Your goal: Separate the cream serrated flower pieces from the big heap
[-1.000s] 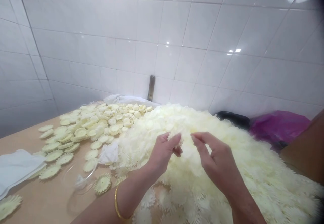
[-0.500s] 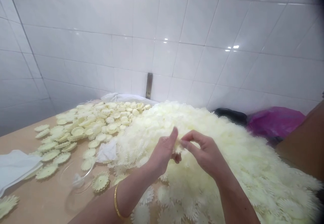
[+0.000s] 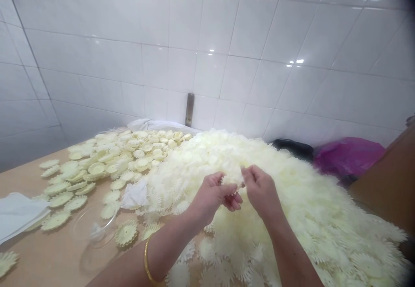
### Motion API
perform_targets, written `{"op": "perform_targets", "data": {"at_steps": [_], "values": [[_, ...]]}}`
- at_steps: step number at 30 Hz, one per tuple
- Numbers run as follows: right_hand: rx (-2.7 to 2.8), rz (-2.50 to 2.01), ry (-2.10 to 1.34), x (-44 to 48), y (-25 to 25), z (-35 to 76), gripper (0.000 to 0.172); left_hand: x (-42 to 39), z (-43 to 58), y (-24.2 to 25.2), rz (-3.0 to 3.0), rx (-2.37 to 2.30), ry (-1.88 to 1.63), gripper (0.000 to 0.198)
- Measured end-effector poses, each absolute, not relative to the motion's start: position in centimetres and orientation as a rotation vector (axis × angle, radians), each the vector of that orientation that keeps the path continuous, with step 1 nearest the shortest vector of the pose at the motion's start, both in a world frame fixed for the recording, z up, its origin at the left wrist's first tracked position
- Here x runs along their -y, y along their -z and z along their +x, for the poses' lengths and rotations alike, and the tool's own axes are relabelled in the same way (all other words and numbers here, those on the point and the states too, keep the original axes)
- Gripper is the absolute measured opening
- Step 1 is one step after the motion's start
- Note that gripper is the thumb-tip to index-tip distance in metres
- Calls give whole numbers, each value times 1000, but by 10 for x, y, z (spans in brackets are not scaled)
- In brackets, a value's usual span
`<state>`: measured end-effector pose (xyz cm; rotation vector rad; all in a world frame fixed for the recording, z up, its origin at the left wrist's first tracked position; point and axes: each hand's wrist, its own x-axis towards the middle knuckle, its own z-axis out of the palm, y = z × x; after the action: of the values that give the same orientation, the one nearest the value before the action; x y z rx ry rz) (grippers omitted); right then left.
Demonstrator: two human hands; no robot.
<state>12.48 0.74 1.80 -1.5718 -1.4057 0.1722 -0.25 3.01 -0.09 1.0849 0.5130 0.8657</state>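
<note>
In my left hand [image 3: 214,194] is a pale yellow petal disc [image 3: 231,174] with a fringed edge, pinched between thumb and fingers. The fingertips of my right hand [image 3: 262,192] are closed at the right edge of this same disc. Both hands are over a large heap of thin, fringed petal layers [image 3: 298,205] of the same pale yellow. To the left lie many thicker discs with notched rims [image 3: 100,168], some overlapping. One single notched disc [image 3: 126,233] rests apart, left of my forearm.
On the tan tabletop [image 3: 55,261] are white paper sheets [image 3: 19,213], a crumpled white tissue [image 3: 134,195] and a clear loop with a white lump [image 3: 96,231]. A black object [image 3: 293,148] and magenta plastic [image 3: 348,155] lie by the tiled wall [image 3: 155,71].
My left thumb has come down from upright to lie across the disc. The right hand has shifted slightly right, its fingers more curled. More of the disc shows between the hands.
</note>
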Motion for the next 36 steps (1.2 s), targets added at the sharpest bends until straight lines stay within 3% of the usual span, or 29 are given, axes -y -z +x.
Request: {"op": "perform_targets", "data": {"at_steps": [13, 16, 20, 22, 27, 32, 36], "values": [[1314, -1728, 218, -14, -11, 134, 30, -11, -10, -20, 1048, -526, -717, 80], [1199, -1883, 278, -15, -14, 156, 30, 1, -14, -31, 1100, -419, -550, 69], [1257, -1883, 333, -11, -21, 165, 42, -6, -14, -32, 1116, -456, -674, 34], [1287, -1830, 324, -8, -25, 159, 40, -16, -13, -27, 1126, -490, -696, 26], [1375, -1651, 22, 3, -34, 143, 34, -27, -10, -15, 1155, -540, -746, 29], [1578, -1422, -356, 15, -43, 131, 27, -27, -8, -6, 1074, -630, -869, 46], [1717, -1311, -638, 18, -45, 121, 20, -27, -7, -5, 1101, -609, -920, 37]]}}
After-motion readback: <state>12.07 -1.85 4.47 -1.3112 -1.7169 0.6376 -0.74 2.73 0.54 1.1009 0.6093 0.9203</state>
